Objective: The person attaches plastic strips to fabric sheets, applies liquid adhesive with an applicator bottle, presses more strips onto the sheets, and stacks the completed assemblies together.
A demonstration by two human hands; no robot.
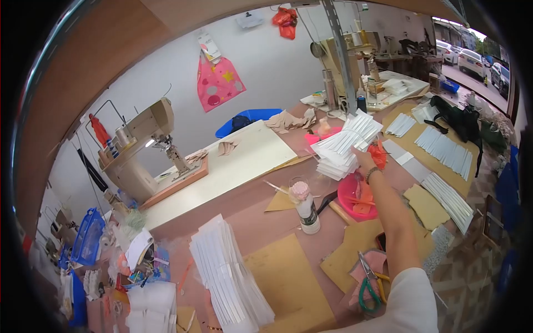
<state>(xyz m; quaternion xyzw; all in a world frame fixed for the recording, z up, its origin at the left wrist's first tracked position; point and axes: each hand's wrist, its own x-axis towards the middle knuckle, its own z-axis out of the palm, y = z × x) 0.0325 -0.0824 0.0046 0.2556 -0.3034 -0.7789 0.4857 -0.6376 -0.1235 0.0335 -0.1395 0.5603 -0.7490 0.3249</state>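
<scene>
My right hand (363, 161) reaches far across the table, its fingers closed at the near edge of a fanned bundle of white strips (345, 145). Part of the grip is hidden by the angle. Just below the wrist is a pink basket (348, 194) with orange pieces inside. A tall stack of long white strips (227, 272) fills the near left. A small skin-toned patch shows at that stack's left edge; it may be my left hand, but its fingers are hidden. Green-handled scissors (367, 288) lie beside my right forearm.
A white bottle with a pink top (307, 211) stands mid-table. Brown cardboard (291, 277) lies in front. A sewing machine (139, 155) stands at left. More white strips (444, 150) lie on board at right. Blue baskets (89, 236) and clutter crowd the left edge.
</scene>
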